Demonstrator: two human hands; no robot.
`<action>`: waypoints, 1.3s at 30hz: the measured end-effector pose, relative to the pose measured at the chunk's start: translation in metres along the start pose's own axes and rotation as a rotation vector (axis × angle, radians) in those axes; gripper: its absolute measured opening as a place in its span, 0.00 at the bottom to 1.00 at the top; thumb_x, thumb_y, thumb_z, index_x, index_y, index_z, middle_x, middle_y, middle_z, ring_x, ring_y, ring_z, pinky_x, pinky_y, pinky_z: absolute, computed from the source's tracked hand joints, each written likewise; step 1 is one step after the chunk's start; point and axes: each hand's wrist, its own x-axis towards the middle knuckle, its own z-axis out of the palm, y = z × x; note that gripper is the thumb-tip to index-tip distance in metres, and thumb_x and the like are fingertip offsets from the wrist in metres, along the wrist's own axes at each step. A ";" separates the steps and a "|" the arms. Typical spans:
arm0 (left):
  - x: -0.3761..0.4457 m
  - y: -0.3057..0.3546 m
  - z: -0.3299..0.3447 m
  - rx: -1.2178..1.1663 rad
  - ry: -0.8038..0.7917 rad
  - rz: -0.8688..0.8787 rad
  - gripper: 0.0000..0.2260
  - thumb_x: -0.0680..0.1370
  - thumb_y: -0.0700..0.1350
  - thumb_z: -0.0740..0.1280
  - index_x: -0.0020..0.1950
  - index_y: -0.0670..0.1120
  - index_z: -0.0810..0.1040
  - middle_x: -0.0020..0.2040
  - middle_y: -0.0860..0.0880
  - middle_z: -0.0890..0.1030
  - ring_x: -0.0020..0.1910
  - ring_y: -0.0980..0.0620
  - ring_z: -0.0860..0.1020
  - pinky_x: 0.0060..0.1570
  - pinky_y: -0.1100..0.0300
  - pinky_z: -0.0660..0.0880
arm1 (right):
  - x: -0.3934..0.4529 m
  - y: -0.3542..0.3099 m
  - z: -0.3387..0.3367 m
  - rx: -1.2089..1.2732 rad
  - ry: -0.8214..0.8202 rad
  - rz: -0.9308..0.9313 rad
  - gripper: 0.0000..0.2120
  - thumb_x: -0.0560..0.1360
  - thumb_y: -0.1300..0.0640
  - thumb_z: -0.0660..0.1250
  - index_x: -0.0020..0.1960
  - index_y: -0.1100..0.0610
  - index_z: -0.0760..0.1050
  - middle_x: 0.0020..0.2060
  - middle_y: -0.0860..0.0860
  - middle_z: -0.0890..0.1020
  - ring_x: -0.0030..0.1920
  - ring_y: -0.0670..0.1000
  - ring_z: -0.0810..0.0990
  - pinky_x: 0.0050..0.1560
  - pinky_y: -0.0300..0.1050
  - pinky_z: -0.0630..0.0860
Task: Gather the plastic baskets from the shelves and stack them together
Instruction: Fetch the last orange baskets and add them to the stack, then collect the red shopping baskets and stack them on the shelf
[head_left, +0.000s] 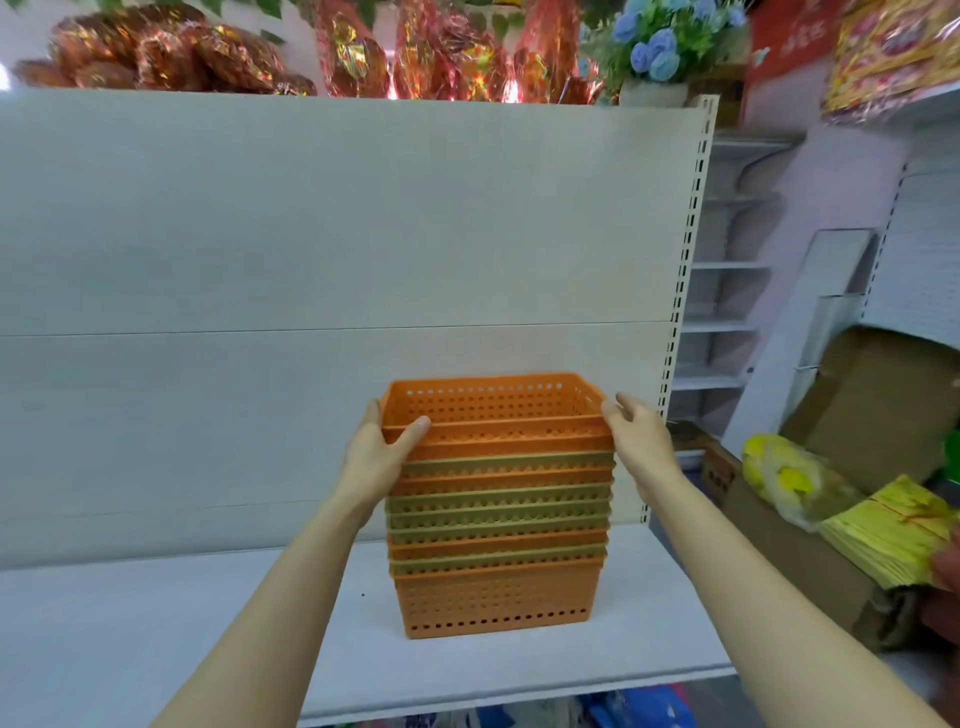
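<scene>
A stack of several nested perforated plastic baskets, orange and olive-green, stands on the white shelf in front of me. My left hand grips the left rim of the top orange basket, thumb over the front edge. My right hand is at the top basket's right rim, fingers curled and touching or just off it; I cannot tell whether it grips.
A white back panel rises behind the stack, with a slotted upright at its right end. Foil-wrapped goods and blue flowers sit above. To the right stand a cardboard box and yellow paper bundles.
</scene>
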 end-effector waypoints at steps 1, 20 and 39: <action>0.000 -0.004 -0.001 -0.001 -0.014 0.021 0.21 0.79 0.58 0.66 0.67 0.52 0.66 0.59 0.53 0.79 0.59 0.48 0.80 0.54 0.51 0.79 | -0.002 0.004 0.003 0.019 0.002 -0.002 0.22 0.83 0.51 0.56 0.73 0.60 0.65 0.61 0.53 0.75 0.57 0.50 0.73 0.57 0.45 0.69; -0.064 -0.021 -0.028 0.736 0.245 0.286 0.33 0.77 0.60 0.66 0.78 0.46 0.63 0.75 0.45 0.69 0.72 0.43 0.68 0.68 0.45 0.69 | -0.071 0.013 0.035 -0.469 0.242 -0.747 0.20 0.78 0.51 0.62 0.66 0.59 0.72 0.60 0.54 0.78 0.62 0.55 0.74 0.65 0.52 0.69; -0.352 -0.199 -0.216 1.011 0.393 -0.085 0.25 0.77 0.52 0.69 0.69 0.40 0.75 0.63 0.39 0.79 0.60 0.36 0.77 0.59 0.45 0.73 | -0.349 0.054 0.237 -0.237 -0.351 -0.922 0.16 0.75 0.53 0.63 0.58 0.61 0.78 0.51 0.56 0.83 0.50 0.58 0.80 0.55 0.49 0.72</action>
